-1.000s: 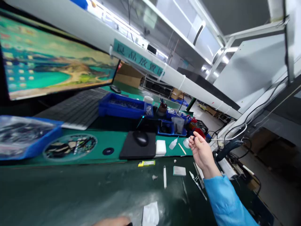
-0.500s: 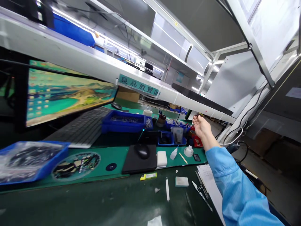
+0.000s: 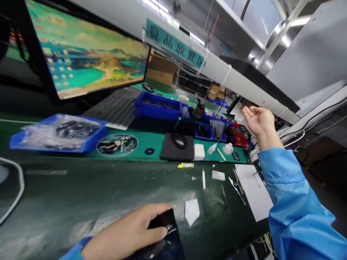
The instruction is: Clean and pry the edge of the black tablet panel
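Observation:
My left hand (image 3: 127, 229) reaches in from the bottom edge over the dark green mat (image 3: 67, 187). Its fingers are closed on a flat, glossy black object (image 3: 168, 238), whose lower part is cut off by the frame. A white wipe (image 3: 192, 211) lies just beyond those fingertips, not touching them. High at the right, my right hand (image 3: 258, 121) is raised in a blue sleeve. Its fingers are apart and slightly curled, with nothing visible in them. The nearest things below it are a white sheet of paper (image 3: 253, 191) and a red item (image 3: 240, 140).
Along the mat's far side are a blue tray (image 3: 58, 131) under clear plastic, a mouse (image 3: 178, 141) on a black pad, and small white items. Farther back stand a monitor (image 3: 89, 50), a keyboard (image 3: 115, 108), and a blue parts bin (image 3: 157, 106). Metal tweezers (image 3: 237, 187) lie by the paper.
My left hand has come up from the bottom edge with the black object. My right hand has moved right, its fingers spreading apart. The whole view has tilted and shifted.

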Tool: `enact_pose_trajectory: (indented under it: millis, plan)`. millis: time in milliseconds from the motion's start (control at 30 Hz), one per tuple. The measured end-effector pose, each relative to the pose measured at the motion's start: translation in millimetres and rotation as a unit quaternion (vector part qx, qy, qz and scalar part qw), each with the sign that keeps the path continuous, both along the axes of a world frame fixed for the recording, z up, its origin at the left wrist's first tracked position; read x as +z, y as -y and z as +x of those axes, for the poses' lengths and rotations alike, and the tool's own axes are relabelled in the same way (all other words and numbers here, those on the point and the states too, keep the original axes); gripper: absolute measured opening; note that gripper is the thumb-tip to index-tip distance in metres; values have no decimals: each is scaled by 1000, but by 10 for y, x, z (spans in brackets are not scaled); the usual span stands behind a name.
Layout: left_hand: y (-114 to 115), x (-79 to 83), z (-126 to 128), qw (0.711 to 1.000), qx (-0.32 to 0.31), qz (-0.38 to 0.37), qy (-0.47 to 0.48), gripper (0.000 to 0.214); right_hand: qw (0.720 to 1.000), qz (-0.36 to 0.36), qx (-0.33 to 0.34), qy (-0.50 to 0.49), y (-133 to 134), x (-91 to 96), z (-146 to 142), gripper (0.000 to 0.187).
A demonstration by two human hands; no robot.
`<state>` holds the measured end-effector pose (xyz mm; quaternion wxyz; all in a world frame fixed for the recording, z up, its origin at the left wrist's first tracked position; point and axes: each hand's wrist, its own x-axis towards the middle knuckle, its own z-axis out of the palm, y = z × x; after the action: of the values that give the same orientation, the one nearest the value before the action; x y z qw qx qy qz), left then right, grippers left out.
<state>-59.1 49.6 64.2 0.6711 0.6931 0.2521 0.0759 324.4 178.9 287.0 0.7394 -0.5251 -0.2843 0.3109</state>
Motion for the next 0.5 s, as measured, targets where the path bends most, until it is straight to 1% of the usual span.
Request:
enact_pose_trajectory:
  millis: [33, 67, 100, 133, 167, 200, 267, 300, 333, 400, 433, 467, 500]
  plan:
    - [-7, 24, 7, 1000, 0, 0, -2, 38, 1000, -16, 15, 3, 87, -97, -27, 21]
    - [-13, 31, 13, 1000, -5, -4, -3, 37, 998, -39, 42, 24, 207, -233, -68, 19]
    - [-15, 25, 16, 1000, -11, -15, -1, 37, 994, -65, 74, 48, 361, -407, -127, 17]
    - [-14, 8, 14, 999, -18, -32, 6, 39, 986, -93, 112, 78, 547, -617, -202, 21]
    - [-10, -13, 7, 998, -25, -51, 16, 41, 944, -148, 207, 211, 757, -855, -290, 28]
    - [-5, -33, -4, 997, -27, -69, 26, 43, 912, -189, 260, 253, 983, -1112, -388, 31]
    - [4, -54, -43, 995, -17, -93, 37, 45, 864, -245, 321, 301, 1433, -1640, -594, 25]
    - [7, -54, -73, 994, -11, -100, 35, 46, 846, -261, 331, 325, 1635, -1889, -694, 23]
    - [9, -46, -111, 994, -3, -103, 26, 45, 835, -270, 330, 348, 1810, -2115, -788, 25]
    - [12, -23, -218, 995, 12, -102, 1, 43, 816, -269, 323, 396, 2057, -2475, -939, 44]
    - [15, -11, -290, 995, 21, -93, -13, 40, 809, -266, 318, 416, 2130, -2605, -988, 47]
    - [19, -1, -374, 996, 38, -80, -31, 38, 802, -262, 315, 434, 2174, -2701, -1012, 43]
    - [25, 7, -469, 995, 62, -61, -53, 35, 796, -258, 313, 448, 2197, -2768, -1007, 34]
